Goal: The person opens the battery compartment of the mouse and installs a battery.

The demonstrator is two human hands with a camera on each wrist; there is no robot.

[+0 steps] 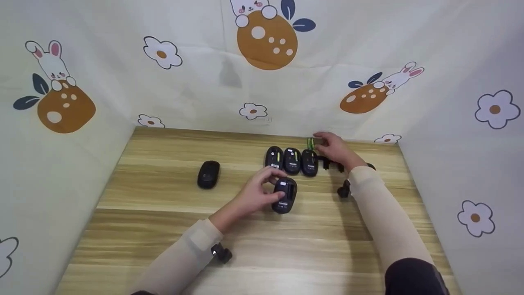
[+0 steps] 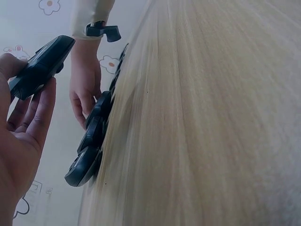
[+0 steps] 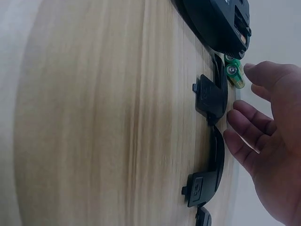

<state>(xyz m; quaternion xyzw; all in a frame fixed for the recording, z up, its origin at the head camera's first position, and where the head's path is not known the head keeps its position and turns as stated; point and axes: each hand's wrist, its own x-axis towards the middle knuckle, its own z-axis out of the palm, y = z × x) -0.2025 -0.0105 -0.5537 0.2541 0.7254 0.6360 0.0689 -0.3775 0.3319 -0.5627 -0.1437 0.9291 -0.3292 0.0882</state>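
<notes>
My left hand (image 1: 258,190) grips an overturned black computer mouse (image 1: 291,207), its long battery slot uncovered. In the left wrist view, that mouse (image 2: 44,63) is raised off the table between thumb and fingers. At the back of the table my right hand (image 1: 335,148) reaches toward small green batteries (image 1: 310,143). The right wrist view has its fingers loosely bent and apart, beside the batteries (image 3: 234,75). Three overturned mice (image 1: 292,161) lie in a row nearby, a yellow-green battery showing in each. Black battery covers (image 3: 211,96) lie under the right hand.
Another black mouse (image 1: 208,175) lies right side up on the left of the wooden table (image 1: 155,229). Patterned cloth walls (image 1: 196,86) enclose the table at the back and both sides. A small black camera mount (image 1: 222,253) hangs at the left wrist.
</notes>
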